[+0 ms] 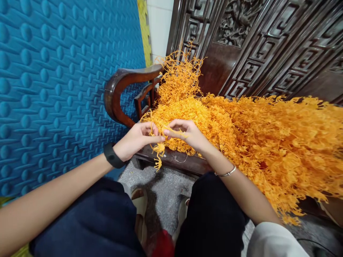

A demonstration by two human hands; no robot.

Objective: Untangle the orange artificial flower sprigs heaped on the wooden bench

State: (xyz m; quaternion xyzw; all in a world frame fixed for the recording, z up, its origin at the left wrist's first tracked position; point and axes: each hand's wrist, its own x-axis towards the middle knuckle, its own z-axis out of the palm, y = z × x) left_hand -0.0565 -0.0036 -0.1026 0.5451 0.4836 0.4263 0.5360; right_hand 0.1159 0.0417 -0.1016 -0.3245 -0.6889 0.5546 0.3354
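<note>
My left hand [137, 138] is closed in a pinch on a thin, branching orange plastic sprig [159, 152], whose lower end dangles below the fingers. Opposite it, my right hand [189, 134] pinches close to the left fingertips. A slim orange strand lies across the right thumb and fingers. Where the fingertips meet, the exact grip is partly hidden. Just behind both hands is a large heap of similar orange plastic sprigs [187, 110], curly and tangled, resting on a dark wooden bench [174, 160].
The bench has a curved wooden armrest [112, 92] at the left and a carved back [257, 53]. A denser orange mass [289, 142] spreads along the right. Blue textured matting [53, 89] covers the left side. Grey speckled floor [166, 196] shows between my legs, with a red object [163, 244] low down.
</note>
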